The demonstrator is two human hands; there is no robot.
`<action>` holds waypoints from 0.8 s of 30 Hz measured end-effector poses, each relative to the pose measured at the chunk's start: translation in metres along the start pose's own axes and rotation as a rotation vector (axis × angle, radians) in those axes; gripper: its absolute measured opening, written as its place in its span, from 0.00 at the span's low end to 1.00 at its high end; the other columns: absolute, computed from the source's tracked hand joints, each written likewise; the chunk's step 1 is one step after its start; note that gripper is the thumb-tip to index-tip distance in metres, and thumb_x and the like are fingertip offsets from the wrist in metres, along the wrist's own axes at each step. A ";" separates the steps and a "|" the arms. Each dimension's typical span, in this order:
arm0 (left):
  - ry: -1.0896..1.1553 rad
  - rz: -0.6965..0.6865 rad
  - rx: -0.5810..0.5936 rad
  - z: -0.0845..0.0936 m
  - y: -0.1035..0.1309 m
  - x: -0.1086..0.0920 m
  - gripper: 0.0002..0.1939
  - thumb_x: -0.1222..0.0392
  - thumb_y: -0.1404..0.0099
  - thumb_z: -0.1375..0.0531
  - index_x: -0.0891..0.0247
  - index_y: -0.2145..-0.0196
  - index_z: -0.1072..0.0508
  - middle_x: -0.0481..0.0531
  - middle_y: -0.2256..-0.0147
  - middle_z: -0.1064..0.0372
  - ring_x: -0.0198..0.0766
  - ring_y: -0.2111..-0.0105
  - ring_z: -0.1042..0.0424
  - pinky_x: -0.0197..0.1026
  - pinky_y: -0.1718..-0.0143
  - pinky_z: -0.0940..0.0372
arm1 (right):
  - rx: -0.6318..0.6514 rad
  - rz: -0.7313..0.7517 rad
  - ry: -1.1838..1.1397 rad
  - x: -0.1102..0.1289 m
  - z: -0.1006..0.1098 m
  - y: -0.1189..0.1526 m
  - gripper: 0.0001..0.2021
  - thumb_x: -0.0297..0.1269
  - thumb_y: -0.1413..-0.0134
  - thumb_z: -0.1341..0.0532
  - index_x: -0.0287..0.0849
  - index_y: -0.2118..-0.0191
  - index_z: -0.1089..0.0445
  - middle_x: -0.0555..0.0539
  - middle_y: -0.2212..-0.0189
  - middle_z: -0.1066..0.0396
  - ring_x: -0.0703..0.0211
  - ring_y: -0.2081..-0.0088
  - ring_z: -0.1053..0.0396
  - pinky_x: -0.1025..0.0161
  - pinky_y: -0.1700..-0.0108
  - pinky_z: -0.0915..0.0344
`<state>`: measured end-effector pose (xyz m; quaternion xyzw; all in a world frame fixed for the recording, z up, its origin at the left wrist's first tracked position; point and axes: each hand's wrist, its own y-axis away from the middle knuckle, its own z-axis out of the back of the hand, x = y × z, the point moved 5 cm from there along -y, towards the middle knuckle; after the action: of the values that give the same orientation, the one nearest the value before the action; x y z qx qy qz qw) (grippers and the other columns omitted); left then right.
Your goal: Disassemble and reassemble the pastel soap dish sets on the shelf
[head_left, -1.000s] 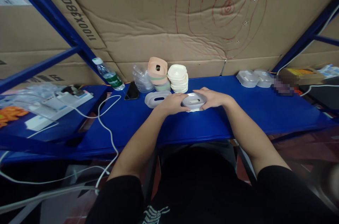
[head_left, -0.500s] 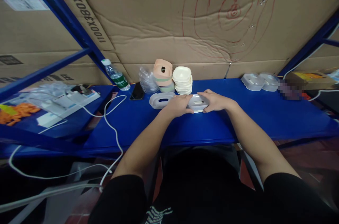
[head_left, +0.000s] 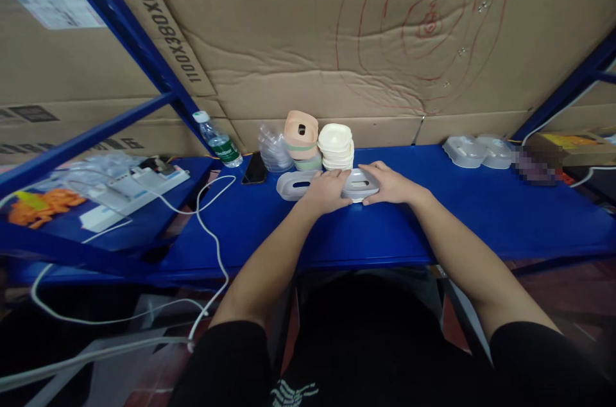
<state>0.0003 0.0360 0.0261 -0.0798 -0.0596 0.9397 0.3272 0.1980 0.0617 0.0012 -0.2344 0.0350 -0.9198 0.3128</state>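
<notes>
On the blue table, a small squarish box (head_left: 360,183) with a translucent slotted top and a cream base sits between my hands. My left hand (head_left: 328,191) curls round its left side, and my right hand (head_left: 389,183) grips the right side; the fingers of both are bent against it. Partly behind my left hand lies a translucent slotted piece (head_left: 289,187). Farther back stand a stack of cream dishes (head_left: 335,145), a pile of peach and green slotted pieces (head_left: 301,131), and nested clear plastic covers (head_left: 274,151).
A phone (head_left: 255,168) and a water bottle (head_left: 221,145) are at the back left. White cables (head_left: 214,233) loop over the table's left part, near a power strip (head_left: 129,198) and orange pieces (head_left: 52,205). Two translucent boxes (head_left: 464,151) stand back right, before cardboard (head_left: 289,41).
The view has shifted slightly, so everything appears a little farther right. Both hands stay on the box, with only a slight change in the right fingers.
</notes>
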 end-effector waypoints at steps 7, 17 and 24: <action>0.022 0.015 0.009 0.005 0.000 0.003 0.39 0.49 0.34 0.32 0.64 0.31 0.38 0.66 0.33 0.36 0.59 0.35 0.36 0.58 0.38 0.41 | -0.002 -0.018 -0.006 0.002 0.003 0.000 0.56 0.63 0.60 0.25 0.47 0.27 0.42 0.37 0.39 0.36 0.31 0.37 0.36 0.38 0.34 0.37; -0.009 0.030 0.058 -0.004 -0.002 0.003 0.40 0.48 0.34 0.33 0.64 0.31 0.39 0.67 0.34 0.36 0.61 0.36 0.34 0.61 0.35 0.45 | 0.035 -0.054 0.005 -0.003 -0.004 0.000 0.57 0.59 0.60 0.24 0.50 0.26 0.44 0.38 0.39 0.38 0.31 0.38 0.36 0.37 0.35 0.36; -0.038 0.034 0.065 0.003 0.000 0.001 0.39 0.52 0.33 0.34 0.63 0.30 0.40 0.65 0.30 0.41 0.57 0.32 0.39 0.58 0.34 0.44 | -0.007 -0.023 -0.007 -0.008 -0.001 0.000 0.60 0.55 0.64 0.21 0.54 0.25 0.46 0.39 0.39 0.40 0.30 0.37 0.38 0.35 0.34 0.37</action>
<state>-0.0008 0.0363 0.0285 -0.0521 -0.0340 0.9479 0.3124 0.2032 0.0664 -0.0032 -0.2391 0.0344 -0.9223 0.3016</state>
